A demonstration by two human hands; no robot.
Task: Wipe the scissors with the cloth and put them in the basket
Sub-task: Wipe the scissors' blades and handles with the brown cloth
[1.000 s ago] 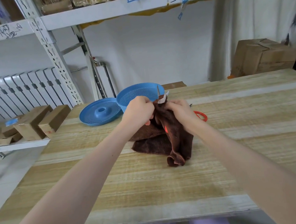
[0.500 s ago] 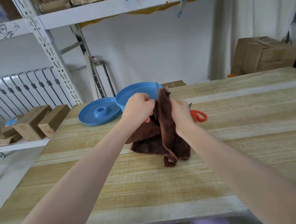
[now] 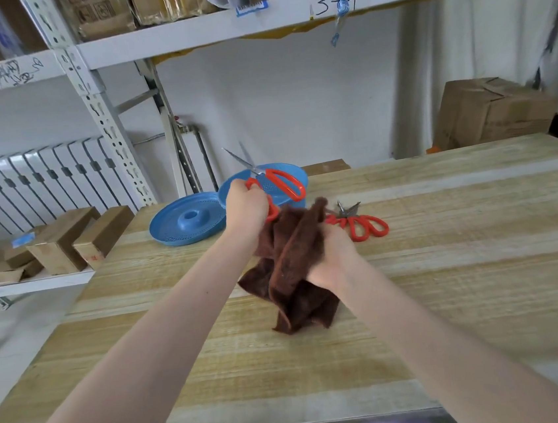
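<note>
The left hand [image 3: 247, 207] holds the scissors [image 3: 269, 180] up off the counter [image 3: 466, 271]. Its fingers are curled tight round one red handle loop. The other loop sticks out free to the right of those fingers, in front of the blue basket [image 3: 302, 178]. The blades point up and away to the left of the fingers, with their tips a little apart. The basket stands on the counter just behind the left fingers.

The right hand [image 3: 333, 257] has its fingers clenched on the brown cloth [image 3: 293, 278]. The cloth bunches up above those fingers, close to the left hand's lower handle loop, and hangs in folds below them down to the counter. Whether cloth and scissors touch cannot be told.

A spare pair [image 3: 363, 225] with red handles lies flat on the counter just beyond the right fingers. A blue lid [image 3: 187, 222] lies left of the left fingers, beside the basket.
</note>
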